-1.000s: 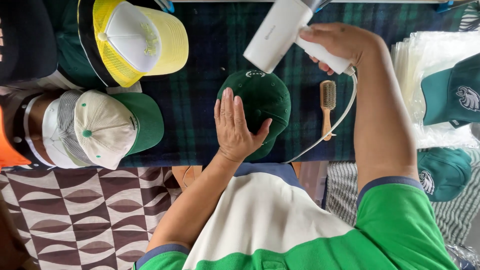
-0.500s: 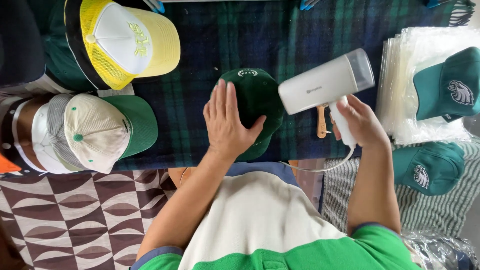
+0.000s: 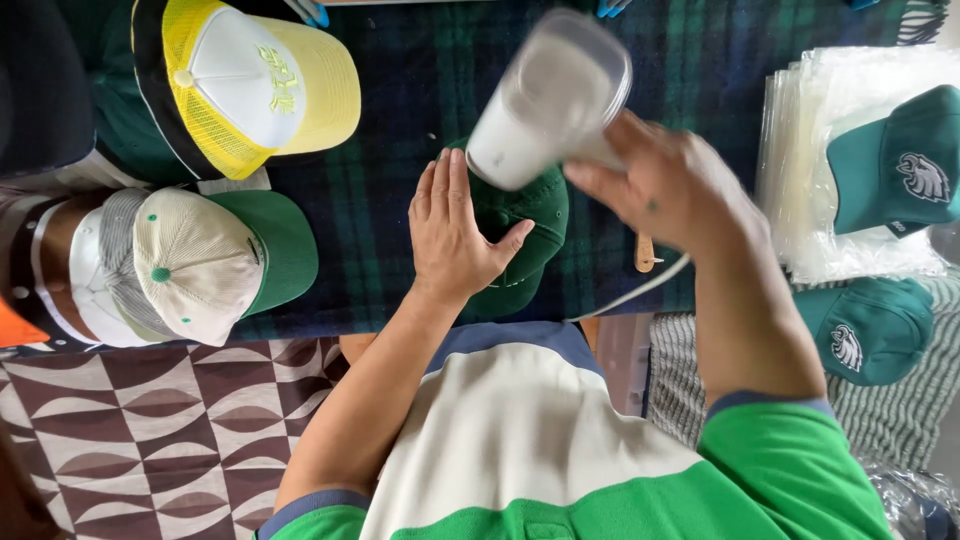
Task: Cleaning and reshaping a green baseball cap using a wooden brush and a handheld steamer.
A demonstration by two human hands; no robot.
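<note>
Your left hand (image 3: 455, 235) lies flat and open on the green cap (image 3: 525, 225) at the middle of the plaid cloth (image 3: 400, 120), pinning it. Your right hand (image 3: 665, 185) grips the white steamer (image 3: 545, 100), blurred, just above the cap. You look to be mid-steaming; next, I'd say, keep the nozzle off your left fingers (image 3: 450, 180) and mind the cord (image 3: 630, 290).

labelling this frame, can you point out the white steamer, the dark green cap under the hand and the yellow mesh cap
white steamer (image 3: 545, 105), head view, on its blurred barrel
dark green cap (image 3: 530, 215), head view, on the crown right of the left hand
yellow mesh cap (image 3: 245, 85), head view, on its white front panel
</note>
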